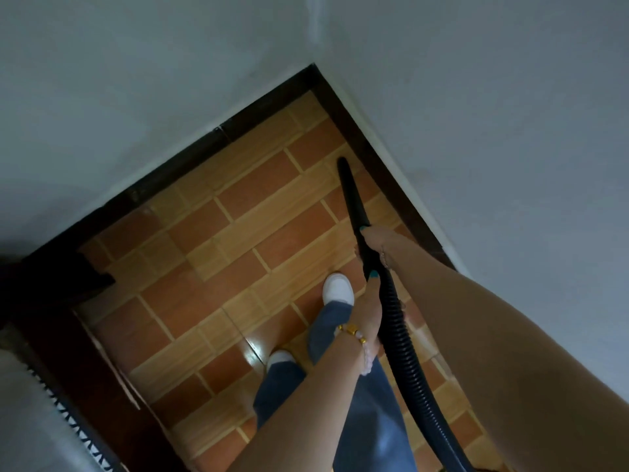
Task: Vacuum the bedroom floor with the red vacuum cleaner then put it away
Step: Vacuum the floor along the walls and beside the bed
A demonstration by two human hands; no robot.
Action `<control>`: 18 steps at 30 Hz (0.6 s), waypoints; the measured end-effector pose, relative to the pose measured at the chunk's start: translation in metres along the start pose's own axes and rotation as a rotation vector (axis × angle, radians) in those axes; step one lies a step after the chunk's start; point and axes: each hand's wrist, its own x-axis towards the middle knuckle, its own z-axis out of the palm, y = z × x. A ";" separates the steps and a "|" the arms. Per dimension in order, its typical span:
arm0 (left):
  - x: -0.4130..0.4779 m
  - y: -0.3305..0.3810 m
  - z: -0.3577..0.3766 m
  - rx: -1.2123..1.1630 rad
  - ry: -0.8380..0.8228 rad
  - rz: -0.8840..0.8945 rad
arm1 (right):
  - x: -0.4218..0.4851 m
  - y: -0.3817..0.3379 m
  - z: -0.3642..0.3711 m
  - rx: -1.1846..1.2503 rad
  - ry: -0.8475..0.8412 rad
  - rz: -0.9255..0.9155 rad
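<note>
Two hands on it: the right hand [376, 241] grips the black tapered vacuum nozzle [350, 195], and the braceleted left hand [369, 308] curls its fingers [371, 289] round where the black ribbed hose [401, 345] begins. The nozzle tip is down on the orange brick-pattern tiled floor [238, 206] near its far corner, just beside the dark skirting board [371, 148]. Two white shoes [338, 289] stand behind, and one dark wooden piece of furniture [51, 301] crowds the floor's left edge.
</note>
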 end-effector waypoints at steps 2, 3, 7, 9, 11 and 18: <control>0.007 0.004 -0.001 -0.050 0.012 -0.019 | -0.001 -0.009 0.004 -0.045 -0.003 -0.014; 0.007 0.011 -0.001 -0.067 0.017 -0.026 | 0.000 -0.013 0.005 -0.083 0.006 -0.015; 0.020 0.022 -0.006 -0.042 0.014 -0.017 | 0.006 -0.029 0.009 -0.091 -0.001 -0.005; 0.022 0.033 -0.007 -0.052 -0.004 -0.004 | 0.010 -0.040 0.011 -0.113 -0.007 -0.001; 0.031 0.044 -0.008 -0.054 -0.012 0.024 | 0.018 -0.053 0.014 -0.137 -0.008 -0.029; 0.049 0.092 -0.011 -0.051 -0.037 0.074 | 0.026 -0.107 0.018 -0.424 0.024 -0.158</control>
